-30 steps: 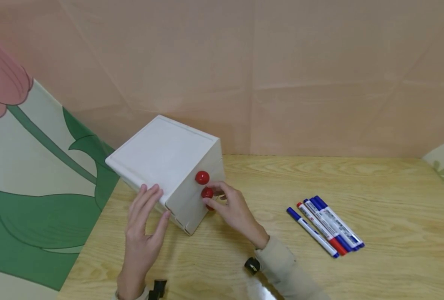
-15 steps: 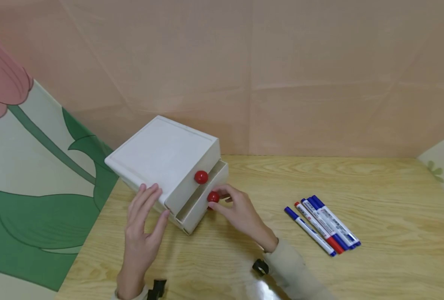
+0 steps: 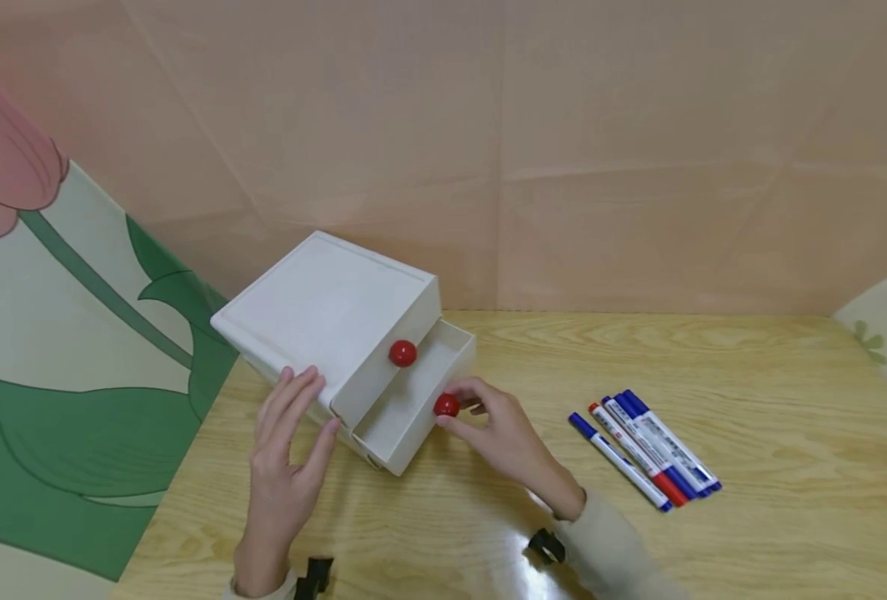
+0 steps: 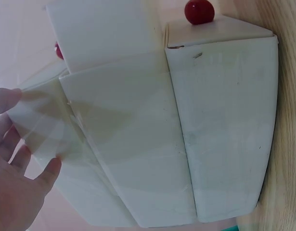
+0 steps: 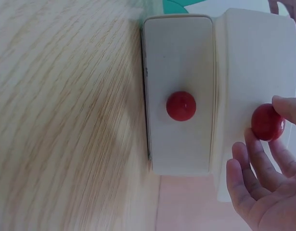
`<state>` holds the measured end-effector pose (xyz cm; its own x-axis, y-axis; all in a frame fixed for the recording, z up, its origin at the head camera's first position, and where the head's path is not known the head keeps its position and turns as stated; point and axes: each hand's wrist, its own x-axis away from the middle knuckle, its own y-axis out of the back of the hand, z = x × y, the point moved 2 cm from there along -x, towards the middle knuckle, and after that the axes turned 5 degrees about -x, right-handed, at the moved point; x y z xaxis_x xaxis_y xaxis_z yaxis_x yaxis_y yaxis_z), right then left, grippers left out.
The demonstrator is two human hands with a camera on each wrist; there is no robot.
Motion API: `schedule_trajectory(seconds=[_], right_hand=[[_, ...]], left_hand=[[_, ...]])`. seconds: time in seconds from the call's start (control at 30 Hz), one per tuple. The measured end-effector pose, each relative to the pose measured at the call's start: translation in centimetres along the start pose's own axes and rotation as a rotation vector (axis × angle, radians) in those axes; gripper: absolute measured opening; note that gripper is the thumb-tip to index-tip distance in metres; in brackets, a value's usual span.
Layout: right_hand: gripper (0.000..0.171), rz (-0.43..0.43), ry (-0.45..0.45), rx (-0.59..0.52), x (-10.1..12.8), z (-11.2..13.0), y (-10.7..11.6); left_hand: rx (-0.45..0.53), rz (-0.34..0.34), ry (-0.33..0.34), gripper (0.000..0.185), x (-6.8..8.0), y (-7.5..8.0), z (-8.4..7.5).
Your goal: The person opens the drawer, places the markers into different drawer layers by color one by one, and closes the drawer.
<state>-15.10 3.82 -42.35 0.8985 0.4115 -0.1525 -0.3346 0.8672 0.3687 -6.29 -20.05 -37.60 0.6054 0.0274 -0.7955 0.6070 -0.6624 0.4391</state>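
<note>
wall: pink paper backdrop | left: tulip mural panel | surface: light wooden table

No text can be read anywhere. The markers, lying well to the right of the right hand's fingers, carry printed labels, but the print is too small and blurred to make out.

Bare hands, no rings. Right arm: beige long sleeve. Small black device at right wrist, another at left wrist.
</note>
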Motion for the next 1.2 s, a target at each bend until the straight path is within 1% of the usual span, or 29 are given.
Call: schedule_trajectory(seconds=[0.27, 0.5, 0.6, 0.8, 1.0, 1.2], right_hand=[[0.032, -0.009, -0.041, 0.027, 1.3, -0.2, 1.0], [0.030, -0.010, -0.068, 0.041, 2.5, -0.1, 1.8], [0.028, -0.010, -0.078, 0.047, 3.0, -0.1, 2.2], [0.027, -0.006, -0.064, 0.049, 3.8, -0.3, 2.7], [0.027, -0.022, -0.043, 0.047, 4.5, -0.4, 3.0], [0.028, -0.031, -0.039, 0.047, 5.2, -0.4, 3.4]], left_hand=[[0.001, 0.007, 0.018, 0.040, 0.0, 0.1, 0.0], [-0.002, 0.002, 0.007, 0.041, 0.0, 0.1, 0.0], [-0.001, 0.005, 0.013, 0.041, 0.0, 0.1, 0.0], [-0.003, 0.009, 0.021, 0.045, 0.1, 0.1, 0.0], [-0.004, 0.003, 0.013, 0.041, 0.1, 0.1, 0.1], [-0.007, -0.001, 0.010, 0.042, 0.1, 0.1, 0.0]])
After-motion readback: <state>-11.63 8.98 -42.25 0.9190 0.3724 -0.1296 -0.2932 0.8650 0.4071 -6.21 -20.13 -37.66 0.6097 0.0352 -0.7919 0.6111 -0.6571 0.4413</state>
